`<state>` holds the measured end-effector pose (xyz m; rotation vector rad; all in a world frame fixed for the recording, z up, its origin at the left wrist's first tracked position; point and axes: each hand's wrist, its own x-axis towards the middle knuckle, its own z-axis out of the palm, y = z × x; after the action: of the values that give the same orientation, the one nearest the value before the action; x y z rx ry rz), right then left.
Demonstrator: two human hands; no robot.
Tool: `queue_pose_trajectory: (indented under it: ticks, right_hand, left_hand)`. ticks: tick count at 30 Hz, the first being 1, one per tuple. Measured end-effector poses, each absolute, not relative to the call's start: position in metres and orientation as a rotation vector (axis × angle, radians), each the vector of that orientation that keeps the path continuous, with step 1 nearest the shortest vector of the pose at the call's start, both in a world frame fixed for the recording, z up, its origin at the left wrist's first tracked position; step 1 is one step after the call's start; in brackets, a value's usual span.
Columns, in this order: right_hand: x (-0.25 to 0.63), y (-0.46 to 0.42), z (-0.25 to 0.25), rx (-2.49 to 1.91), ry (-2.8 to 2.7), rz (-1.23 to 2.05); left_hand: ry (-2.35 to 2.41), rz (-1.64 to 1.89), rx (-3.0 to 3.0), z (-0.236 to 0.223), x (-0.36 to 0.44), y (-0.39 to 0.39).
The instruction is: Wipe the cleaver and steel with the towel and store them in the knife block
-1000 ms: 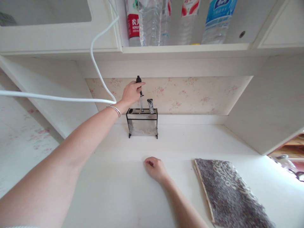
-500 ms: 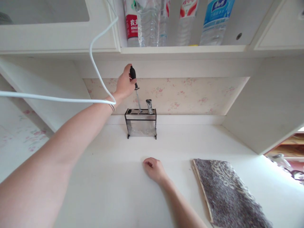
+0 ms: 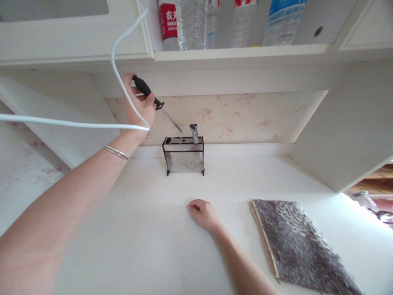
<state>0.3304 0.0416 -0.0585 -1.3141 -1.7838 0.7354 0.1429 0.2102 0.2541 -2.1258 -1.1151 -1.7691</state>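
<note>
My left hand (image 3: 139, 102) is closed round the black handle of a sharpening steel (image 3: 149, 94), raised in front of the flowered back panel. The steel tilts, its thin metal rod pointing down to the right, with the tip just above the knife block (image 3: 183, 141). That block is a narrow metal and clear-sided holder with slots in its top, standing on the white counter near the back. One knife with a worn, mottled handle (image 3: 194, 133) stays upright in its right end. My right hand (image 3: 202, 213) rests curled on the counter in front of the block, with nothing visible in it.
A folded grey patterned cloth (image 3: 301, 241) lies on the counter (image 3: 138, 237) at the right. Above, a cabinet shelf (image 3: 239, 52) holds several plastic bottles (image 3: 192, 24). A white cable (image 3: 70, 123) hangs across the left, in front of my left wrist.
My left hand has lifted the sharpening steel out of the knife block, moving it up and to the left and tilting it. My right hand stays where it was.
</note>
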Motion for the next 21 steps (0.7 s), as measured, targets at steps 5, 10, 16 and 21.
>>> queue_pose_trajectory:
  ticks: [5,10,16,21]
  right_hand:
    - [0.329,0.041,-0.058,-1.319,-1.767,0.721]
    - [0.327,0.041,-0.058,-1.344,-1.772,0.711]
    - [0.323,0.04,-0.057,-1.39,-1.781,0.7]
    - [0.318,0.039,-0.06,-1.429,-1.803,0.652]
  left_hand:
    - [-0.96,-2.046,-1.907,0.215,0.12,0.156]
    - [-0.891,-2.001,-1.982,0.156,0.073,0.109]
    - [-1.18,-1.657,-2.096,0.071,0.005,0.046]
    - [-1.407,-1.533,-2.129,0.013,-0.035,-0.004]
